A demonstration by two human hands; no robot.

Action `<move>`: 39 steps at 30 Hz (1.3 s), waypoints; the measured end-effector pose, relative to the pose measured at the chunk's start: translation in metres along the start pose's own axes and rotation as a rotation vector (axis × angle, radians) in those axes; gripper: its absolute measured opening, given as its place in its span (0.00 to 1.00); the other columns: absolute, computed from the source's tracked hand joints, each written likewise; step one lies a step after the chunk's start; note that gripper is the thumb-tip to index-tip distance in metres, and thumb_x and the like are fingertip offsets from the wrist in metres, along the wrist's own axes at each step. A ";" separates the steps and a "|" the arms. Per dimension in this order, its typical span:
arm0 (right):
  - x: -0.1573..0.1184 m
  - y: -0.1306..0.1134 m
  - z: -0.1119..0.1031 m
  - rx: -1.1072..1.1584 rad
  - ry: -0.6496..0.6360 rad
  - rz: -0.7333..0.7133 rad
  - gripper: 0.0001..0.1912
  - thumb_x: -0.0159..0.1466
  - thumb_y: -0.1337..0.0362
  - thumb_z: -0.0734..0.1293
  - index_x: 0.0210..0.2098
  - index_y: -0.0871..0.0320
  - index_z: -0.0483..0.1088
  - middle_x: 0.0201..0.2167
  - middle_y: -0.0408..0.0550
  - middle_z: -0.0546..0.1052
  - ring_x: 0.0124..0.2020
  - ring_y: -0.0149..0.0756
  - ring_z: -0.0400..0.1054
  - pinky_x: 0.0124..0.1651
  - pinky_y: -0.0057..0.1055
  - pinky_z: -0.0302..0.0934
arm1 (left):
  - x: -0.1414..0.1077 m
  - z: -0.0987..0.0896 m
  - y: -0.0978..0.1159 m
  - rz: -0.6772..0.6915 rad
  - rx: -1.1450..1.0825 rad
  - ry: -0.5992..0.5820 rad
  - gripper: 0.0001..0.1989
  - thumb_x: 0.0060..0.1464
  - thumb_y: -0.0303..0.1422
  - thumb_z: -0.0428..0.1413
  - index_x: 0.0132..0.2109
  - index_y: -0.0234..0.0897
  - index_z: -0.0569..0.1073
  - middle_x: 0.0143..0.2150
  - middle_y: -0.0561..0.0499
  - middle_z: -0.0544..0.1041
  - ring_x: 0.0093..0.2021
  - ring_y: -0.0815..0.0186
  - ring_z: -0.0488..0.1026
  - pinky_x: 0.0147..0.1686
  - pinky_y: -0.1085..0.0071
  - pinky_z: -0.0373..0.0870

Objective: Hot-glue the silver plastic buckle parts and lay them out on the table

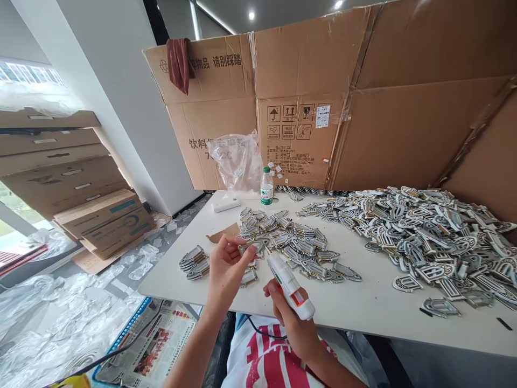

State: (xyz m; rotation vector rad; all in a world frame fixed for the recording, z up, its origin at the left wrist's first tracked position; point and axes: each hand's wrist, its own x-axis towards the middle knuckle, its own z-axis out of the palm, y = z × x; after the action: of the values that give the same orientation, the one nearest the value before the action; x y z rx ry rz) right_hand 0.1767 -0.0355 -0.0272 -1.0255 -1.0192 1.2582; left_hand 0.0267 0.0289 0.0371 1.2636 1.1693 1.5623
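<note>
My right hand [293, 318] grips a white electric screwdriver [291, 288] with an orange-red part near its rear end. Its thin tip points up and left, close to my left fingertips. Above the table's near part, my left hand [228, 264] has its thumb and fingers curled towards each other. Whatever lies between them is too small or hidden to make out. Just beyond both hands spreads a heap of grey-white arched metal pieces [307, 245] with brass-coloured bars. To the left of my left hand sits a small stack of similar pieces [195, 263].
A larger pile of these pieces [428, 231] covers the table's right side. Behind stand a green-capped bottle [266, 187], a clear plastic bag [238, 161] and a cardboard wall [299, 70]. A white case [226, 205] lies at the back left. A black cord [262, 335] crosses my lap.
</note>
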 end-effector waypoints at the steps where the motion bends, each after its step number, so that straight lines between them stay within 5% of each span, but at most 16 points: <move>1: 0.000 0.003 -0.001 -0.003 0.000 -0.007 0.31 0.67 0.34 0.73 0.31 0.58 0.77 0.22 0.40 0.68 0.23 0.31 0.55 0.26 0.30 0.55 | 0.000 0.000 -0.001 0.007 0.011 0.007 0.20 0.54 0.43 0.74 0.40 0.39 0.73 0.31 0.53 0.81 0.31 0.64 0.82 0.35 0.70 0.81; 13: -0.002 0.013 0.000 -0.020 0.178 0.025 0.33 0.59 0.30 0.78 0.35 0.55 0.79 0.31 0.49 0.80 0.25 0.38 0.67 0.27 0.35 0.62 | -0.009 0.003 -0.006 0.095 0.121 0.034 0.18 0.56 0.41 0.73 0.37 0.39 0.73 0.34 0.49 0.82 0.33 0.60 0.84 0.34 0.68 0.80; 31: -0.004 0.031 -0.006 -0.020 0.239 0.074 0.29 0.59 0.32 0.79 0.31 0.51 0.74 0.29 0.47 0.79 0.32 0.47 0.76 0.34 0.39 0.69 | -0.024 0.012 0.016 0.257 0.279 0.120 0.11 0.56 0.35 0.71 0.34 0.40 0.76 0.30 0.54 0.81 0.28 0.67 0.78 0.31 0.72 0.79; 35: -0.003 0.019 -0.003 0.005 0.204 0.083 0.31 0.59 0.31 0.78 0.31 0.53 0.75 0.29 0.47 0.78 0.29 0.41 0.71 0.32 0.37 0.65 | -0.026 0.012 0.014 0.295 0.319 0.141 0.10 0.58 0.35 0.71 0.36 0.41 0.77 0.31 0.54 0.81 0.29 0.67 0.78 0.33 0.71 0.79; 39: 0.001 0.000 0.002 0.014 0.059 0.112 0.33 0.60 0.30 0.76 0.30 0.55 0.75 0.21 0.39 0.69 0.21 0.31 0.53 0.27 0.33 0.57 | -0.026 0.011 0.010 0.353 0.377 0.171 0.09 0.60 0.34 0.70 0.36 0.41 0.77 0.32 0.54 0.83 0.31 0.66 0.80 0.35 0.70 0.80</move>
State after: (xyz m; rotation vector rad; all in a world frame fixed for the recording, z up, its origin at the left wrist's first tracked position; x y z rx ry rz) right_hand 0.1746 -0.0345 -0.0270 -1.1153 -0.9171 1.3157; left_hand 0.0424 0.0038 0.0408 1.6805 1.4588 1.7864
